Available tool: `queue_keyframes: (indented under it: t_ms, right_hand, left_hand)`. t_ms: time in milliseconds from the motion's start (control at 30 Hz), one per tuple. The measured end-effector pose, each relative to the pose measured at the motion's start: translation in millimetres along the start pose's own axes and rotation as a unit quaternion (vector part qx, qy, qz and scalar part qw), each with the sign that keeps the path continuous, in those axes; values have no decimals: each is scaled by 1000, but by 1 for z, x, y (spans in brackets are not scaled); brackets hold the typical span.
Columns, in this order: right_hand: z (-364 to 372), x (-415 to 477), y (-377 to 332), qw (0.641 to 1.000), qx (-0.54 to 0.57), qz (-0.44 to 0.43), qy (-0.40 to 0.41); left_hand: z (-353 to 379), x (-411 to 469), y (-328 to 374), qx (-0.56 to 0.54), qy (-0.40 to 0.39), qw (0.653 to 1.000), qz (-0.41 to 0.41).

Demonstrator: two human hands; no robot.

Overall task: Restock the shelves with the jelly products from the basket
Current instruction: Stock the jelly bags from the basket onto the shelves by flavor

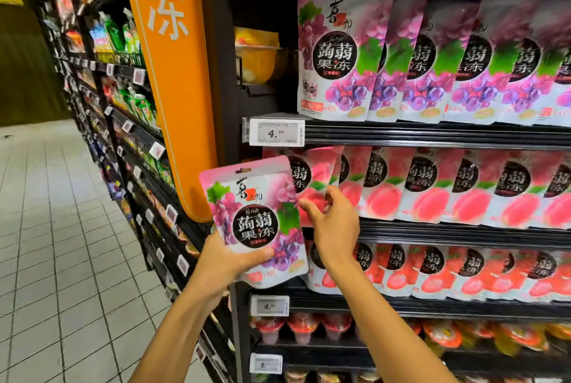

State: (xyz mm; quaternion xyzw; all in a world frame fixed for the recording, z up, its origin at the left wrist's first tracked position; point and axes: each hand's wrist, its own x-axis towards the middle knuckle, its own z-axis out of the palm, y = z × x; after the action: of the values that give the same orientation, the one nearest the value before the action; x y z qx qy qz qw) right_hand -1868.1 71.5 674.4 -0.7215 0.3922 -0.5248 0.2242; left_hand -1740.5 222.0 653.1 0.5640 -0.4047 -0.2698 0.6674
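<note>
You held a grape jelly pouch at the jelly shelves.
Your left hand gripped the pouch's lower edge, upright before the shelf end; your right hand pinched the front peach pouch on the middle row, below the grape pouches and a price tag.

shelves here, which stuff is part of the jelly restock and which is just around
In the job:
grape pouch in left hand
peach pouch under right hand
grape row
peach row

Just around:
orange sign
price tag
yellow cups
far shelves
</note>
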Motion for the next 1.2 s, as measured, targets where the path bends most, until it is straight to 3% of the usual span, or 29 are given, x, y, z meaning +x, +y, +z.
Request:
queue_keyframes:
  t_ms: [167, 467, 567, 667, 733, 867, 1000, 1200]
  right_hand:
    - [-4, 0, 4, 1000, -13, 14, -12]
    - [-33, -8, 2, 992, 124, -7, 13]
    - [-51, -11, -5, 961, 255, -11, -108]
    - [-62, -8, -10, 941, 243, -27, -235]
    - [-68, -4, -15, 938, 236, -30, -251]
    - [-87, 15, -34, 949, 239, -79, -190]
    - [-104, 44, -63, 947, 288, -60, -130]
    - [-106, 90, -94, 968, 229, -62, -80]
  left_hand:
    - [14, 9, 9, 25, -17, 999, 14]
    - [27, 7, 10, 49, -37, 998, 20]
    - [30, 6, 19, 34, -48, 998, 25]
    - [36, 9, 37, 26, -61, 996, 59]
    - [42, 12, 49, 14, -45, 996, 75]
    - [49, 20, 74, -23, -31, 994, 99]
    - [57, 27, 106, -31, 57, 983, 173]
    - [67, 38, 131, 190, 107, 920, 325]
